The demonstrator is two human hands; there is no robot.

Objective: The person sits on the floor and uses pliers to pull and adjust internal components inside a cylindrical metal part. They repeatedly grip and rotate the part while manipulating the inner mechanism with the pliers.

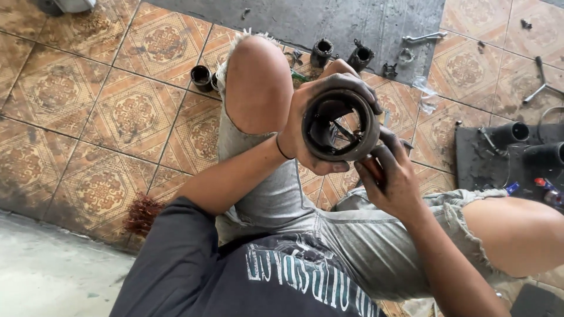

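Currently left hand (311, 126) grips greasy cylinder sleeve (341, 125) above knees, bore axis toward camera. Right hand (392, 179) just below sleeve, fingers curled on small part, unclear what. Left hand nearer.

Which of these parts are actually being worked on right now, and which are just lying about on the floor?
In hand:
- dark metal ring, gripped by left hand
- right hand at its lower edge

Lying about:
- three small cylinders
- wrench
- cross wrench
- black tubes
- rust-coloured brush
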